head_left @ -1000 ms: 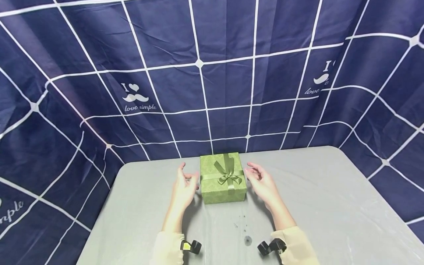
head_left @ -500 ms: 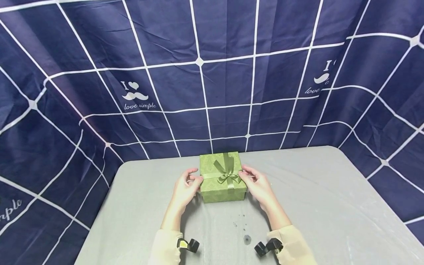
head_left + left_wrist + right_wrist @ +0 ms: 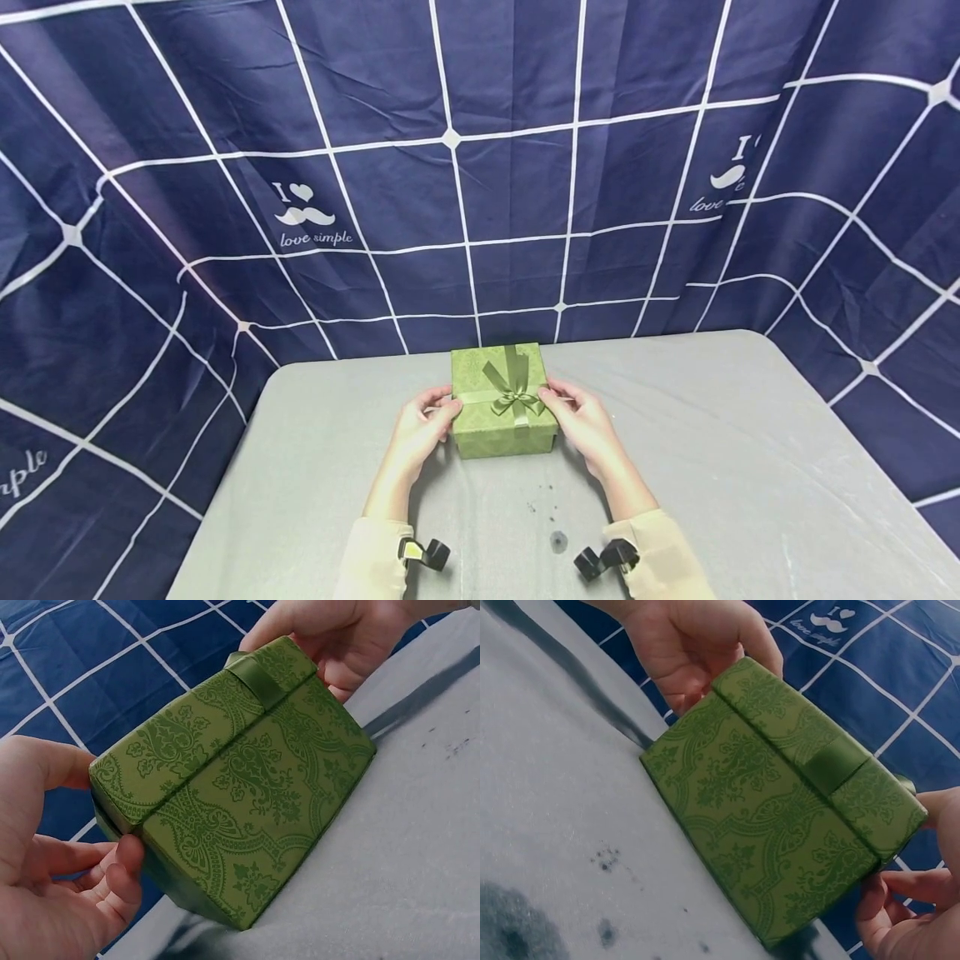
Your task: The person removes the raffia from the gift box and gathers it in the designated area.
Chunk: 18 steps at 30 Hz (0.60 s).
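A green patterned gift box [image 3: 491,429] with a lid and a ribbon bow [image 3: 517,400] sits on the table near its back edge. My left hand [image 3: 420,425] grips the lid's left side, thumb at the top edge. On the opposite side my right hand [image 3: 587,427] holds the lid between thumb and fingers. The left wrist view shows the box [image 3: 255,772] with fingertips of the left hand [image 3: 60,862] at the lid's lower rim. In the right wrist view, fingers of the right hand [image 3: 915,892] touch the rim of the lid [image 3: 885,806], which covers the box.
The grey table [image 3: 712,467] has dark spots on its surface in front of the box. A dark blue curtain [image 3: 517,200] with white lines stands behind the table and along both sides. A small black device [image 3: 426,553] is strapped at each wrist.
Both hands have moved inward from beside the box and have taken hold of the lid's sides. The box has stayed in nearly the same place.
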{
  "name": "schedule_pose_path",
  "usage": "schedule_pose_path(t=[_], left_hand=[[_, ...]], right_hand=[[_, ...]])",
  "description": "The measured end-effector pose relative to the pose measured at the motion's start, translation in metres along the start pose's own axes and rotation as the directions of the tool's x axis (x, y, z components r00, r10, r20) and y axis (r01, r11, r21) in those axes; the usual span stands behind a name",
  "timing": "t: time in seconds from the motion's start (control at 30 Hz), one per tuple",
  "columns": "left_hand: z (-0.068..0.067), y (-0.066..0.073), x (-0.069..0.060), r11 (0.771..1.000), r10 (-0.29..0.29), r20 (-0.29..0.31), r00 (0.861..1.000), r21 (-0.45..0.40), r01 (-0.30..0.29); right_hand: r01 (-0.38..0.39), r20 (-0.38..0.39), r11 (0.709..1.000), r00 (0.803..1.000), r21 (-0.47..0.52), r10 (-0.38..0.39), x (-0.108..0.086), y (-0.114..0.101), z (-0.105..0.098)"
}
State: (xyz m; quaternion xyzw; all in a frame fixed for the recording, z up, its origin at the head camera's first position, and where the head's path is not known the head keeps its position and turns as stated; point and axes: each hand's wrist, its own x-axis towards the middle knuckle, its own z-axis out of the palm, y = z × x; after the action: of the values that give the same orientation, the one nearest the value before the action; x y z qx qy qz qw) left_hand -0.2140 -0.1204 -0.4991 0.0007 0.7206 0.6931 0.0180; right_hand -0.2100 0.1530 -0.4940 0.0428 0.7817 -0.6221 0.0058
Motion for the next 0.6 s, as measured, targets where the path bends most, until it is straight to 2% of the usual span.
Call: schedule_pose_path(t=[0.27, 0.6], left_hand=[[0.0016, 0.0002, 0.0, 1.0, 0.0, -0.009, 1.0, -0.001, 0.0], [0.0052, 0.0024, -0.0006, 0.999, 0.044, -0.016, 0.999, 0.004, -0.044]], right_hand=[[0.015, -0.016, 1.0, 1.0, 0.001, -0.015, 0.0001, -0.0002, 0.0015], [0.021, -0.026, 1.0, 0.999, -0.02, -0.021, -0.0005, -0.0003, 0.0007]])
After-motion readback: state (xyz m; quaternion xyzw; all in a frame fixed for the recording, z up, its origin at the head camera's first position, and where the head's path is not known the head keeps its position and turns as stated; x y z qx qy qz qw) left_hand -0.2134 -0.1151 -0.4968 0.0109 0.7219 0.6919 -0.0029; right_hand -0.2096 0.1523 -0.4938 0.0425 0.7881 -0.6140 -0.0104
